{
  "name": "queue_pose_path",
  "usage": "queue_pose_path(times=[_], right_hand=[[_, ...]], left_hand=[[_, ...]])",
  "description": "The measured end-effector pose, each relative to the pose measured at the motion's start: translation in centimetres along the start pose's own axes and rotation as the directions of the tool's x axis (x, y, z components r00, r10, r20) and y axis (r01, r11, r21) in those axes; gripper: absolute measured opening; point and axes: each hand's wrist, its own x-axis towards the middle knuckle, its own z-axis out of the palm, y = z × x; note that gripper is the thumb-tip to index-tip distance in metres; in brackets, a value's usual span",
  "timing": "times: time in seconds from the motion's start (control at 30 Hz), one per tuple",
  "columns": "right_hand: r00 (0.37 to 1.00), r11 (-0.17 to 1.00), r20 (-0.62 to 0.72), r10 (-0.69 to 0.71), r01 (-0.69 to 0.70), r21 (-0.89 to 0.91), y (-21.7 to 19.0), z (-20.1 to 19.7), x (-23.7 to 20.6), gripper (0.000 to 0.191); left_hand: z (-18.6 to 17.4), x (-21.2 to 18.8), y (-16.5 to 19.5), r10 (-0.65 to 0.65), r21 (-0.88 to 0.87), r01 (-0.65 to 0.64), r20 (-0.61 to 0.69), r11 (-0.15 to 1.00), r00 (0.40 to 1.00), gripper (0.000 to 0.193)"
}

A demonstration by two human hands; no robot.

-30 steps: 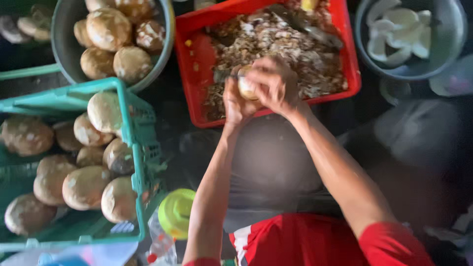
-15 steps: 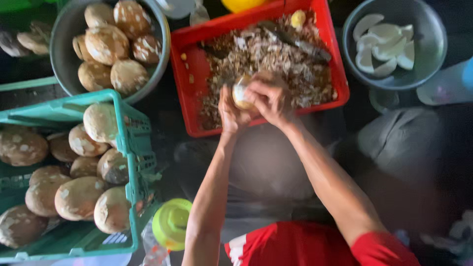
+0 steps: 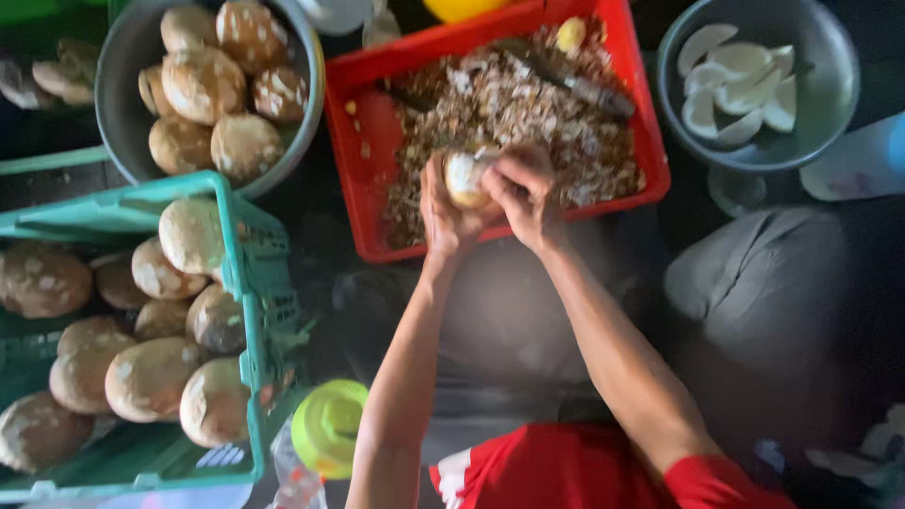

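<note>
My left hand (image 3: 443, 212) cups a pale, partly peeled coconut kernel (image 3: 465, 176), fingers curled tight round it; my right hand (image 3: 523, 193) closes over its other side, and whether it grips a tool I cannot tell. Both hang above the near edge of the red tray (image 3: 372, 113) of brown shavings. Beyond it, right, a metal bowl (image 3: 830, 104) holds white pieces; left, a grey basin (image 3: 118, 85) and teal crate (image 3: 250, 273) hold brown kernels.

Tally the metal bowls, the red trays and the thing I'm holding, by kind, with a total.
Metal bowls: 2, one with brown husked rounds, one with white pieces
Red tray: 1
Pale round fruit, in the left hand grip: 1
Total: 4
</note>
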Motion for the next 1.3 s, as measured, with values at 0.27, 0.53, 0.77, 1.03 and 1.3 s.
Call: queue_pose_path(times=[0.27,0.53,0.77,1.03,1.3], right_hand=[[0.988,0.990,-0.073,0.139,-0.137,0.037,2.5,-0.5,-1.6,0.023],[0.995,0.998,-0.087,-0.053,0.049,-0.047,0.8,0.8,-0.7,0.022],[0.985,0.991,-0.155,0.080,-0.063,0.114,0.4,0.2,-0.6,0.020],[0.954,0.945,-0.123,0.273,-0.242,0.221,-0.1,-0.6,-0.2,0.019],[0.999,0.991,0.008,-0.042,0.043,-0.126,-1.3,-0.2,1.1,0.020]], left_hand=[[-1.2,0.9,0.8,0.093,0.068,-0.097,0.061,0.993,0.994,0.105],[0.9,0.5,-0.4,-0.113,-0.007,0.113,-0.009,0.994,0.994,0.082],[1.6,-0.2,0.3,0.004,0.274,0.011,-0.056,0.962,0.998,0.103],[2.1,-0.6,0.2,0.033,0.045,-0.030,-0.067,0.999,0.997,0.103],[1.9,-0.5,-1.5,-0.009,0.232,0.018,-0.043,0.973,0.999,0.104]])
